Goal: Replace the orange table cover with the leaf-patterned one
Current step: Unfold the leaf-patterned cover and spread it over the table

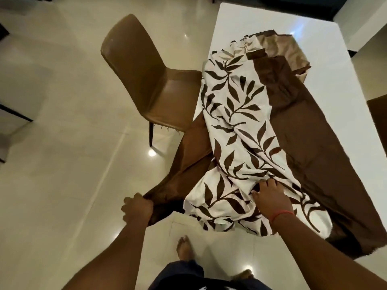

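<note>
**Ana:** Head view first: where is the leaf-patterned cover (240, 130)?

**Ben:** Bunched in a long heap on the white table (247, 24), running from the upper middle of the frame down to the lower right, where its near end spills over the table edge. It lies on top of the brown-orange cover (310, 130), which is rumpled across the table beneath it.

**Ana:** And the hands?

**Ben:** The right hand (270, 197) rests on the near end of the leaf cloth, fingers curled into a fold and pinching it. The left hand (137, 208), at lower left and off the table, has its fingers wrapped tight round a gathered corner of the brown-orange cover, which stretches taut from that fist up to the table edge.

**Ana:** So what does the next move turn on?

**Ben:** My guess is that the orange cover has to slide out to the lower left, across the leaf cloth's long axis, while the right hand keeps the leaf cloth in place. The left hand is the nearer one for that pull.

**Ana:** Anything in the way?

**Ben:** A brown chair (146, 80) stands at upper left, just beside the table, its seat near the taut cloth. A bare foot (185, 248) shows on the glossy floor (52, 174) below.
</note>
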Demonstrator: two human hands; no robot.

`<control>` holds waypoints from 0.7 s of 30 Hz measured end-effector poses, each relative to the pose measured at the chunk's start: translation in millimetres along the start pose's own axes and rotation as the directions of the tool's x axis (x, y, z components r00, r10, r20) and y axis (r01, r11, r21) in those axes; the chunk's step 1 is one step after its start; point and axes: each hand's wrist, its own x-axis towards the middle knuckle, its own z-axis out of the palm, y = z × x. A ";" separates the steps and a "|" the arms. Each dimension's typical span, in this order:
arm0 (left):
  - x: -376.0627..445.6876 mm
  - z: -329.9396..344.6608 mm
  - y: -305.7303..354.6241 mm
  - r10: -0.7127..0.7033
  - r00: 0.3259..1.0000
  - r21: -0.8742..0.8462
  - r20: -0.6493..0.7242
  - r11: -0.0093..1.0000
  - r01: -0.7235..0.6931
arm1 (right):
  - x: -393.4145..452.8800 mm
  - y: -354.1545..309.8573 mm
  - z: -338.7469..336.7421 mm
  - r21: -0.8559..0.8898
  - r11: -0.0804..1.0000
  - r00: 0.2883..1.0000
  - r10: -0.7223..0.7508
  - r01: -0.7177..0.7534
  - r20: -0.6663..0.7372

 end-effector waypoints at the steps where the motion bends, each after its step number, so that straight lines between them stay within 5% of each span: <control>1: -3.5 3.5 10.8 0.119 0.992 -0.011 -0.044 0.993 -0.119 | -0.8 1.4 0.6 -0.042 0.999 1.000 -0.020 0.021 0.011; 3: -16.0 10.6 39.0 0.394 0.908 -0.009 -0.141 0.917 -0.399 | -2.1 3.8 0.8 -0.071 0.996 0.998 -0.051 0.053 0.022; 5: -32.7 19.9 74.1 0.632 0.756 0.064 -0.168 0.773 -0.632 | -2.9 10.7 -2.9 -0.022 0.999 0.999 -0.050 0.050 0.007; 8: -59.1 33.6 120.5 0.818 0.568 0.200 -0.092 0.574 -0.794 | -3.7 31.6 -11.5 0.045 0.998 0.998 -0.029 0.031 -0.051; 13: -97.1 65.2 169.6 0.956 0.279 0.363 0.090 0.229 -0.903 | -9.0 105.3 -25.7 0.084 0.991 0.983 0.112 -0.100 -0.147; 17: -138.4 99.5 205.7 0.974 0.160 0.405 0.161 0.083 -0.911 | -5.2 189.0 -22.7 0.205 0.955 0.957 0.249 -0.216 -0.151; 21: -177.0 142.8 241.5 0.965 0.107 0.417 0.240 -0.003 -0.909 | 12.1 261.2 -8.0 0.163 0.981 0.993 0.110 -0.102 -0.044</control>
